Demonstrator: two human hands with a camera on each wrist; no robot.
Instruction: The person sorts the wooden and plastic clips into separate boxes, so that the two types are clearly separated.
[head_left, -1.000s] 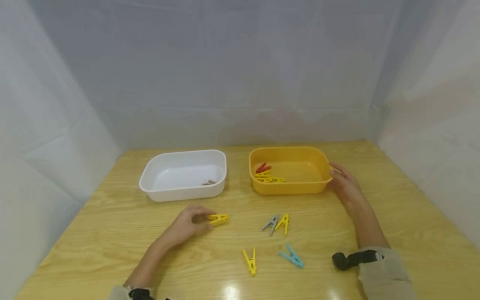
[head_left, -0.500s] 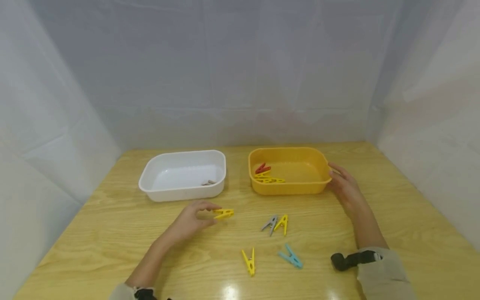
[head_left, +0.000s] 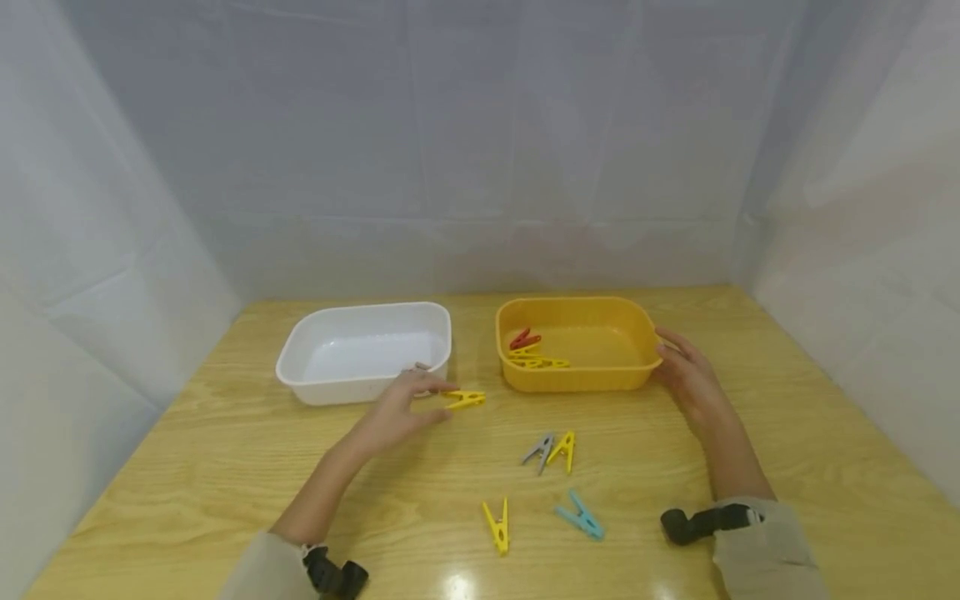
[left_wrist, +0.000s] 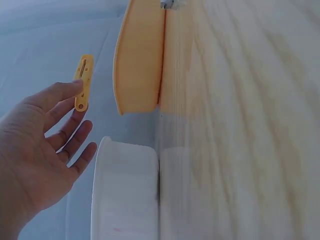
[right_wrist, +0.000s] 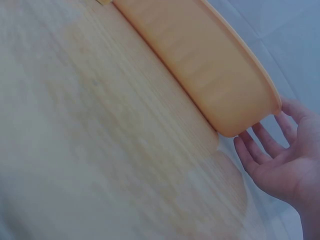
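The left hand (head_left: 397, 412) pinches a yellow plastic clothes peg (head_left: 465, 400) by one end between thumb and forefinger; in the left wrist view the other fingers (left_wrist: 75, 142) spread straight and loose. The peg is lifted just above the pale wooden table (head_left: 787, 417), in front of the gap between the two tubs. The right hand (head_left: 686, 379) lies with straight, relaxed fingers (right_wrist: 260, 147) against the right end of the orange rectangular plastic tub (head_left: 637, 371), gripping nothing.

No brand, label or writing can be read on anything.

Inside the orange tub lie a red peg (head_left: 525, 338) and a few yellow pegs (head_left: 540, 361). The white rectangular plastic tub (head_left: 315, 387) stands just left of it, its near wall right behind the left hand; a grey peg (head_left: 417, 367) lies inside. On the table near the person lie a grey peg (head_left: 540, 450) touching a yellow peg (head_left: 565, 450), a lone yellow peg (head_left: 498, 525) and a light blue peg (head_left: 579, 514). A black wrist-worn camera (head_left: 686, 523) sits at each beige sleeve (head_left: 765, 550). Pale sheeting (head_left: 480, 142) walls the table.
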